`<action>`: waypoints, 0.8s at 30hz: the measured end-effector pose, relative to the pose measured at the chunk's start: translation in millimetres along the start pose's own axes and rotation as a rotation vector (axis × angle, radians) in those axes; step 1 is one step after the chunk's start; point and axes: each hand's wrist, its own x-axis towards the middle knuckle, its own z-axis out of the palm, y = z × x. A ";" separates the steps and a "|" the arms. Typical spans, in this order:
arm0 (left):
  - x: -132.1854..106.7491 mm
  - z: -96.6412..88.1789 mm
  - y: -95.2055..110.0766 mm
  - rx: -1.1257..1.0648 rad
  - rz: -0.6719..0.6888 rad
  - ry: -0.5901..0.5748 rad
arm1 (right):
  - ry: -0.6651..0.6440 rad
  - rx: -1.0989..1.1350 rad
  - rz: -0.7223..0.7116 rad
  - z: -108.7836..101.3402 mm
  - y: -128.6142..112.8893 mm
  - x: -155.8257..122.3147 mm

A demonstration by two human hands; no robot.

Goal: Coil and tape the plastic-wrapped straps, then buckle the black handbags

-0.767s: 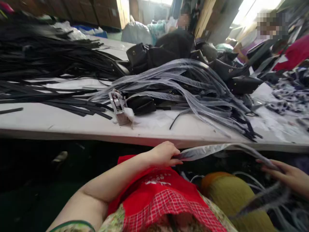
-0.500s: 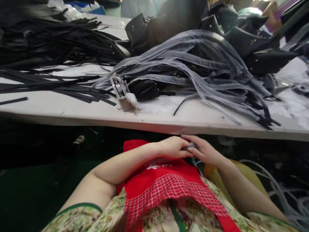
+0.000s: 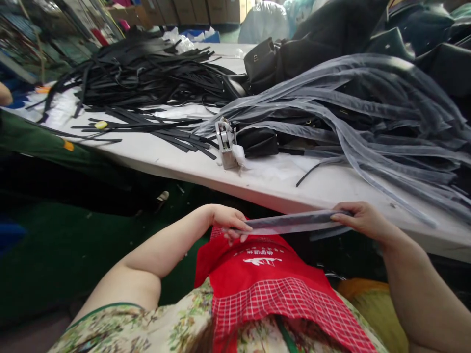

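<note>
White table (image 3: 165,156), translucent strip (image 3: 290,223) crosswise, seemingly taut

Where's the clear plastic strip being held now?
In the head view, just right of centre, the clear plastic strip stretches between the left hand and right hand, by the white table's near edge.

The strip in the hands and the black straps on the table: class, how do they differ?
The strip looks translucent grey; the black straps are opaque. The strip spans left hand to right hand; the black straps lie heaped on the table. Both are long and narrow.
</note>
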 end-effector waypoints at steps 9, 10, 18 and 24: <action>11.1 -4.0 91.6 -0.338 1.159 0.865 | -0.247 0.173 -0.203 107.0 -77.4 10.2; 26.1 -1.2 101.0 -0.217 1.211 1.035 | -0.316 0.274 -0.262 115.7 -92.6 11.6; 107.5 37.1 64.7 0.812 0.652 0.764 | 0.179 0.745 0.050 26.9 -51.7 24.0; 123.5 41.6 83.3 0.188 0.650 0.321 | 0.396 0.005 -0.068 40.0 -56.0 3.2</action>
